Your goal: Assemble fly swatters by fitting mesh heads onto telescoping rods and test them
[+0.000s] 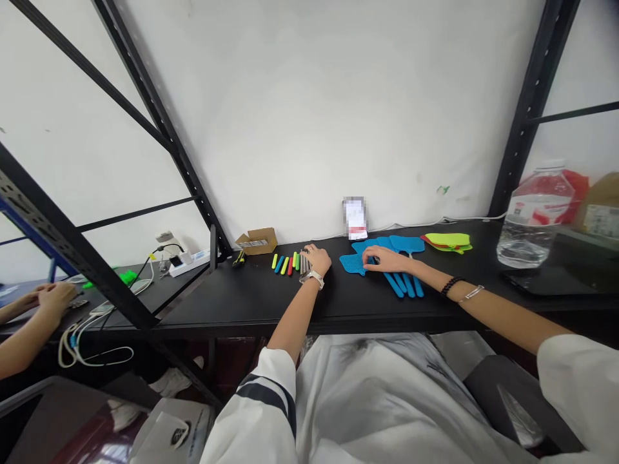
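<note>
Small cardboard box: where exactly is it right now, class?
In the head view, the small cardboard box sits left of centre, towards the back of the black tabletop, near the wall and just left of the coloured sticks.

No text seems readable.

A hand could slide low over the long, flat black table [227, 299] on its left part, in front of the small open brown cardboard box [264, 240], but the flat blue plastic paddles [407, 244] and tall clear plastic bottle [527, 222] block the way farther right.
</note>
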